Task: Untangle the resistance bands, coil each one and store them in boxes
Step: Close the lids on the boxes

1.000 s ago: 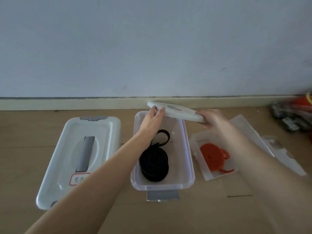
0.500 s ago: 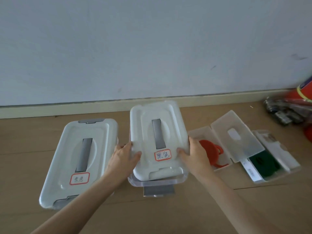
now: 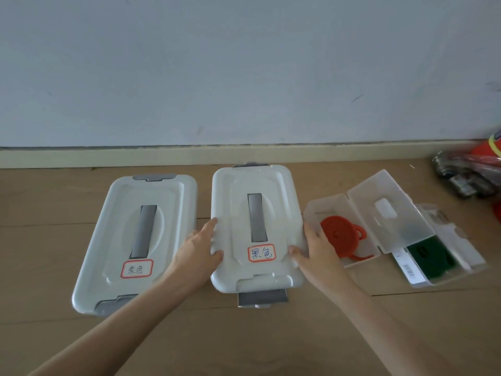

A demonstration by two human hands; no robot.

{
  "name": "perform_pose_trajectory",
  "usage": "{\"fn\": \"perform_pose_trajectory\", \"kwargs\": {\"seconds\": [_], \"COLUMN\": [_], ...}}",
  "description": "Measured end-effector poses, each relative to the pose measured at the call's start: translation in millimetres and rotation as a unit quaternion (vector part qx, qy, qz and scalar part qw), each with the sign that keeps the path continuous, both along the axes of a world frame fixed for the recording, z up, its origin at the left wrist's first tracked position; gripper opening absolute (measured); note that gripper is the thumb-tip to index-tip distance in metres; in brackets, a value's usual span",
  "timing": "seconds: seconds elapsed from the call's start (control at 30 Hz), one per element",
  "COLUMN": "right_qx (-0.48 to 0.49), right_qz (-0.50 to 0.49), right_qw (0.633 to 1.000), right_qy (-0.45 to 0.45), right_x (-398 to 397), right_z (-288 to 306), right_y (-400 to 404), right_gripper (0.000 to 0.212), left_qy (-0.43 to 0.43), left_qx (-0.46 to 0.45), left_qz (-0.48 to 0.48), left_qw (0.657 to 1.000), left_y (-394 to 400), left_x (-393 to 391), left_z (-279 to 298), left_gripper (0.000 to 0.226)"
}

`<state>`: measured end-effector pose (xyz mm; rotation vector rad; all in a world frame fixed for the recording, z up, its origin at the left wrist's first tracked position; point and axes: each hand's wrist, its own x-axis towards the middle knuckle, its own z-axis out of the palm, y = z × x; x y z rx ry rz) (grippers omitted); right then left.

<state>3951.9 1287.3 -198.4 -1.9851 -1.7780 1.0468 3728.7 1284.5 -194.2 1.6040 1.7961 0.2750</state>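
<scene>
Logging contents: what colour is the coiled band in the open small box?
Orange-red band, clearest in the head view.

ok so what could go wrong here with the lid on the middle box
1. The front latch of the middle box sticks out flat, apparently unfastened, so the lid could lift off if the box is carried.
2. Both hands, left hand and right hand, press only the lid's side edges; uneven pressure might seat it crooked.
3. The right hand sits close to the open small box holding the orange band and could knock it.

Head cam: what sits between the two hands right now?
The middle box's lid, labelled 黑色; left hand and right hand press its opposite edges.
</scene>
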Motion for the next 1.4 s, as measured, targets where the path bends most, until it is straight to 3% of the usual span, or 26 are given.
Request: {"fn": "perform_pose_trajectory", "kwargs": {"seconds": [0.1, 0.17, 0.23, 0.33, 0.4, 0.47, 0.6, 0.87, 0.97, 1.03, 1.1, 1.27, 1.4], "right_qx": [-0.009, 0.061, 0.16, 0.135, 0.125, 0.137, 0.113, 0.086, 0.068, 0.106, 0.101, -0.043, 0.058], "right_qz": [0.022, 0.052, 0.143, 0.337, 0.373, 0.36, 0.372, 0.396, 0.313, 0.222, 0.156, 0.158, 0.119], "right_qw": [1.0, 0.994, 0.966, 0.909, 0.88, 0.876, 0.89, 0.884, 0.943, 0.968, 0.982, 0.983, 0.99], "right_qy": [0.004, -0.075, -0.148, -0.202, -0.265, -0.29, -0.239, -0.233, -0.089, -0.042, -0.039, -0.082, -0.049], "right_x": [5.4, 5.2, 0.3, -19.8, -30.3, -32.0, -25.2, -31.0, -28.6, -29.7, -35.4, -45.7, -49.8], "right_z": [-2.1, -0.4, 2.5, -1.1, -7.4, -7.0, 5.2, 19.3, 36.2, 39.0, 33.0, 1.5, -9.7], "right_y": [-18.8, -33.7, -44.1, -55.5, -61.2, -59.8, -44.9, -45.4, -3.7, 46.1, 91.8, 147.1, 144.7], "right_gripper": [0.052, 0.067, 0.082, 0.106, 0.118, 0.115, 0.095, 0.08, 0.066, 0.056, 0.057, 0.084, 0.062], "left_qy": [0.127, 0.202, 0.227, 0.248, 0.247, 0.241, 0.239, 0.222, 0.204, 0.205, 0.214, 0.244, 0.251], "left_qx": [0.068, 0.143, 0.128, 0.103, 0.122, 0.133, 0.13, 0.15, 0.169, 0.158, 0.152, 0.183, 0.172], "left_qz": [-0.088, -0.177, -0.255, -0.285, -0.278, -0.278, -0.278, -0.263, -0.194, -0.184, -0.182, -0.167, -0.166], "left_qw": [0.986, 0.952, 0.931, 0.92, 0.92, 0.92, 0.921, 0.927, 0.945, 0.948, 0.948, 0.938, 0.938], "left_y": [-11.0, -11.3, -9.4, -13.8, -17.0, -17.4, -18.9, -16.3, 6.5, 23.2, 31.0, 30.4, 30.1], "left_x": [-5.3, -6.4, -6.1, -9.1, -10.5, -10.3, -10.4, -12.2, -11.2, -5.3, -1.1, 2.0, 2.7], "left_z": [4.8, 4.9, -0.2, -15.9, -22.2, -23.9, -24.0, -19.0, -13.7, -16.1, -22.4, -31.3, -31.7], "left_gripper": [0.061, 0.064, 0.068, 0.068, 0.066, 0.068, 0.069, 0.074, 0.072, 0.063, 0.062, 0.061, 0.062]}}
